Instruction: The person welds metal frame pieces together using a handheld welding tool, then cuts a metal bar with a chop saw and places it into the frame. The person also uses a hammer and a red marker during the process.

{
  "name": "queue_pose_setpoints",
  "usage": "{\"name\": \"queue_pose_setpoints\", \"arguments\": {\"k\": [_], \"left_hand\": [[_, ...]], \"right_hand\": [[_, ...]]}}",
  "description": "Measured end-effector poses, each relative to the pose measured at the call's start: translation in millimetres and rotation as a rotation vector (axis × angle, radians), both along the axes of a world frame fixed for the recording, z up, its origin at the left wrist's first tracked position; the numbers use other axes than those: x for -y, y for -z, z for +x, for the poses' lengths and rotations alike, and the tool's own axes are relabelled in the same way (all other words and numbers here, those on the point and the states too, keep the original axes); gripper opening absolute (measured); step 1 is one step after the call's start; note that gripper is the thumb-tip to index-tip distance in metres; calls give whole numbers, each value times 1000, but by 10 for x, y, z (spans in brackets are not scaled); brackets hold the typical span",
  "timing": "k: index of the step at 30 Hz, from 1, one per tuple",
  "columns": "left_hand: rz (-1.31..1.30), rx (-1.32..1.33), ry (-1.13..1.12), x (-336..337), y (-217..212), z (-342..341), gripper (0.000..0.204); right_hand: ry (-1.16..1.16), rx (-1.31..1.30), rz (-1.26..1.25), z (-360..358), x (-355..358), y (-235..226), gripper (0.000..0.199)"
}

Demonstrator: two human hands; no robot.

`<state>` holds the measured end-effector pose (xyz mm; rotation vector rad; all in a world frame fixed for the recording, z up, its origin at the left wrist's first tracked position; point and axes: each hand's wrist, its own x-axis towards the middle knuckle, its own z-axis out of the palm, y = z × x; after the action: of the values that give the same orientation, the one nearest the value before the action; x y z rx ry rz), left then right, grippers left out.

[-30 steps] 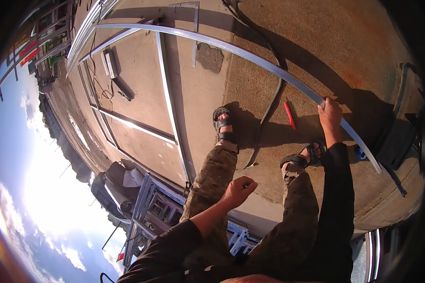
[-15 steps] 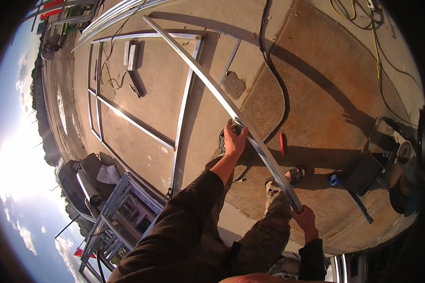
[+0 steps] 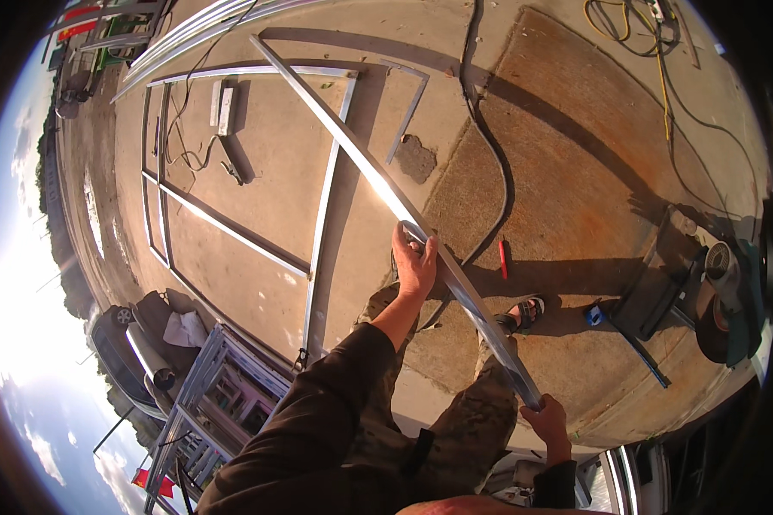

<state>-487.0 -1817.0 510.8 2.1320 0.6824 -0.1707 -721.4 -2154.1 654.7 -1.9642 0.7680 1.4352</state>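
A long square metal tube (image 3: 345, 140) runs slantwise from the far middle down to near my right side, held in both hands above the ground. My left hand (image 3: 415, 264) is closed around it near its middle, thumb and fingers on either side. At the near end my right hand (image 3: 548, 421) grips the tube; some of its fingers are hidden. Beyond, to the left, lies a rectangular metal frame (image 3: 324, 202) with a cross bar (image 3: 223, 225), flat on the concrete. The far part of the tube passes over one corner region of that frame.
A black cable (image 3: 505, 167) snakes across the ground. A red marker-like stick (image 3: 503, 259) lies right of the tube. A cut-off saw (image 3: 720, 300) stands at the right. Clamp and cable (image 3: 232, 170) lie inside the frame; several long tubes (image 3: 176, 56) lie at far left.
The view has shifted slightly, so the ground things appear a little further left and lower edges move. Both hands keep their hold on the tube, which stays at nearly the same slant.
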Motion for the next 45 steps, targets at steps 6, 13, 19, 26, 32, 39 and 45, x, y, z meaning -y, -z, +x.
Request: {"name": "queue_pose_setpoints", "arguments": {"k": [6,13,19,26,32,39,45], "left_hand": [[131,-53,1143,205,-545,-31,68],[264,217,1518,591,-1034,933,30],[304,235,1374,1087,-1981,2225,20],[484,335,1272,-156,-2508,1855,23],[863,258,984,-1603,-2839,1471,29],[1171,410,501,-3063,-4166,997,36],[1088,616,-36,-4024,-4833,343,43]], "right_hand": [[-89,168,-263,151,-38,-152,40],[-87,290,-374,1085,253,-1085,35],[55,1793,-353,1634,476,-1788,18],[149,628,-199,1231,-241,1540,27],[17,558,-294,826,-899,3645,30],[-160,564,-322,893,-1102,4215,29],[47,673,-265,1002,-1114,2795,22]]}}
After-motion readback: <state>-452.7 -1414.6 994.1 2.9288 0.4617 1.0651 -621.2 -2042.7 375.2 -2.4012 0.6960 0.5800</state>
